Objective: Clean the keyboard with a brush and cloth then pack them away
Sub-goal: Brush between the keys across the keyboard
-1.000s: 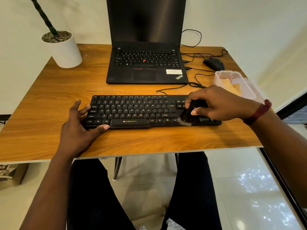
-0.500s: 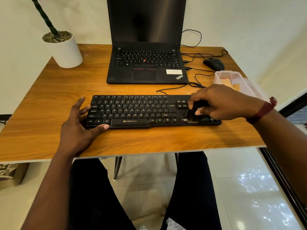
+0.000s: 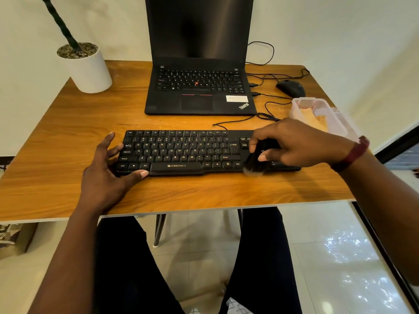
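Note:
A black keyboard [image 3: 181,152] lies across the near half of the wooden table [image 3: 68,137]. My left hand [image 3: 106,175] rests at its left end, fingers spread straight, thumb along the front edge. My right hand [image 3: 294,141] grips a black brush [image 3: 255,163] over the keyboard's right end, with the blurred bristles at the front edge. A clear plastic box [image 3: 317,105] holding a yellow cloth [image 3: 310,118] stands just behind my right hand.
An open black laptop [image 3: 199,91] sits behind the keyboard with cables [image 3: 267,96] running right to a black mouse [image 3: 291,87]. A white plant pot [image 3: 87,69] stands at the back left corner. My legs are below the table's front edge.
My right hand swept the brush back and forth over the keyboard's right end, and it now sits at the front edge again. The left hand has barely shifted.

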